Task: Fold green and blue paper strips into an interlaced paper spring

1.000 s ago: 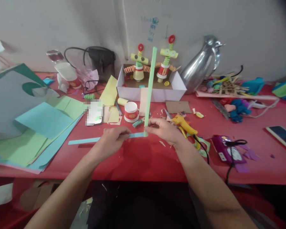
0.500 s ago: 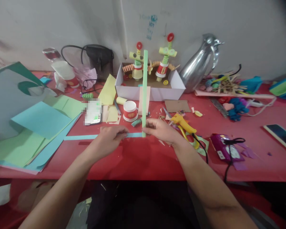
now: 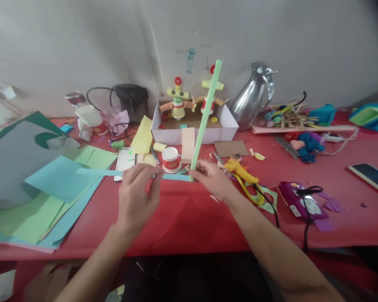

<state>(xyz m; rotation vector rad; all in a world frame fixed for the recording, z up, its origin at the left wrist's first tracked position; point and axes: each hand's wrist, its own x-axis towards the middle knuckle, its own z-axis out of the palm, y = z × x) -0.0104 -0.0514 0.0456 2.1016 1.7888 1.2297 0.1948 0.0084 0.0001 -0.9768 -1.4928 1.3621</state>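
Head view: two hands join paper strips at a corner over a red table.
Right hand pinches the green strip; left hand grips the blue strip loosely, so the corner could slip askew.

Both forearms bare, no sleeves; left hand, right hand ungloved.

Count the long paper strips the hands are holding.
2: a green strip rising from the right hand toward the white box, and a blue strip running leftward, held by the left hand.
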